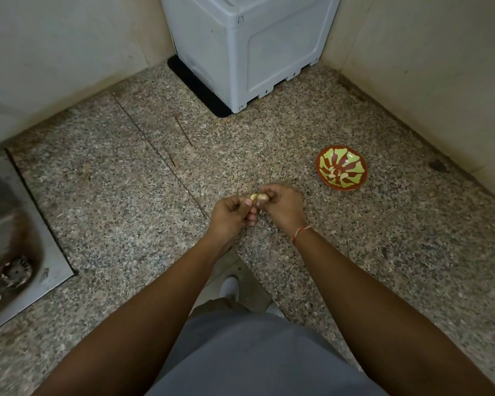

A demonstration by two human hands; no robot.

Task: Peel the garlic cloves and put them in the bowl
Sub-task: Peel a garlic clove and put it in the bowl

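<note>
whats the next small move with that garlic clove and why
Probably keep working the skin off. Both the left hand and right hand pinch the garlic clove between them above the counter, so peeling looks unfinished. Once it is bare, the right hand could drop it into the bowl with the other cloves.

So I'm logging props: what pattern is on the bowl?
Green bowl with red-brown branching streaks and rim, seen from the head view.

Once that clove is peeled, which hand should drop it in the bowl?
Probably the right hand. The bowl sits on the counter to the right of both hands, nearer the right one, and right-hand fingers already pinch the garlic clove. The left hand would have to cross over.
</note>
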